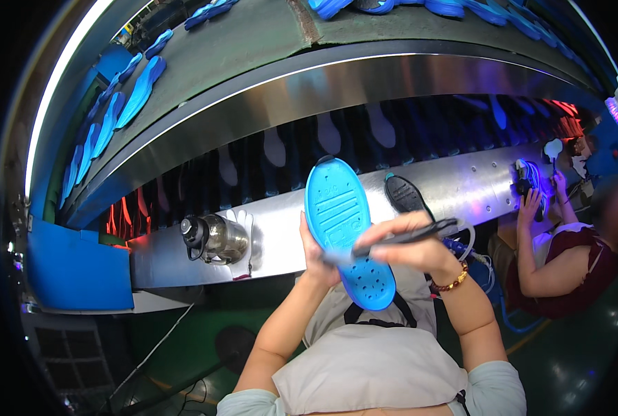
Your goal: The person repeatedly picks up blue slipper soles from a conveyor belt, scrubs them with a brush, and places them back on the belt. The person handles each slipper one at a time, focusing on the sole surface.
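Observation:
My left hand (pixel 316 251) is closed on the left edge of a bright blue shoe sole (pixel 333 208), held upright in front of me over the bench edge. The sole's face has raised bars in the upper part and small holes near the heel. In my right hand (pixel 420 248) is a slim black brush-like tool (pixel 400 240) with a pale tube (pixel 470 243) near its back end. Its tip is smeared by motion and lies across the middle of the sole. A black sole (pixel 404 194) rests on the bench just beyond my right hand.
On the metal bench (pixel 285 232), left of me, stand a dark-lidded clear bottle (pixel 219 239) and a white glove (pixel 243 260). A rack of soles lies behind. Blue soles (pixel 141 91) sit on the green conveyor (pixel 253 41). A co-worker (pixel 558 263) handles a shoe at right.

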`<action>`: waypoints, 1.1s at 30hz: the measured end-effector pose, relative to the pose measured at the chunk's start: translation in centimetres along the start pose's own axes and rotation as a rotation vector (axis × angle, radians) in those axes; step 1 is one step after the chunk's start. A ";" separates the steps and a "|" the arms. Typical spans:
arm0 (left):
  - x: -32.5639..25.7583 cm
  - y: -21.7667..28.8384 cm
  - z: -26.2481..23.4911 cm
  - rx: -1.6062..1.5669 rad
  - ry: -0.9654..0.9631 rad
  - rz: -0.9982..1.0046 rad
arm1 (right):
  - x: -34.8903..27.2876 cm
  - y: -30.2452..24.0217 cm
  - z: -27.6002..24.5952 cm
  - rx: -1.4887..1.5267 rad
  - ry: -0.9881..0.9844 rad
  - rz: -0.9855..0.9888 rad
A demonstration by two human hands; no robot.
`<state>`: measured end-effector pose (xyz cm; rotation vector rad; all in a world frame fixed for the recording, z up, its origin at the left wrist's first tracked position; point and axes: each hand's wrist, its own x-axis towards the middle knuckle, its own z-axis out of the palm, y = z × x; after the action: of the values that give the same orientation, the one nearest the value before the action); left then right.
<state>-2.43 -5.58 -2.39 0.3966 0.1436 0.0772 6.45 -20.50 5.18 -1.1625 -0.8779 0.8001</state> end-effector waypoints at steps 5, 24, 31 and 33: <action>0.1 0.3 -0.1 0.093 -0.110 0.010 | 0.1 0.7 -0.6 -0.332 0.025 -0.080; 0.4 1.9 -1.8 0.205 0.225 0.217 | 0.4 3.0 1.3 0.039 -0.099 0.025; 0.7 1.1 -0.8 0.282 0.242 0.341 | 0.5 3.8 1.6 -0.209 0.048 -0.184; 0.6 1.4 -0.6 0.242 0.258 0.353 | 0.2 2.8 1.5 0.067 -0.085 -0.016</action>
<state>-1.95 -4.03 -2.44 0.6503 0.3385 0.4627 4.98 -19.12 2.69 -1.0678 -0.9222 0.8652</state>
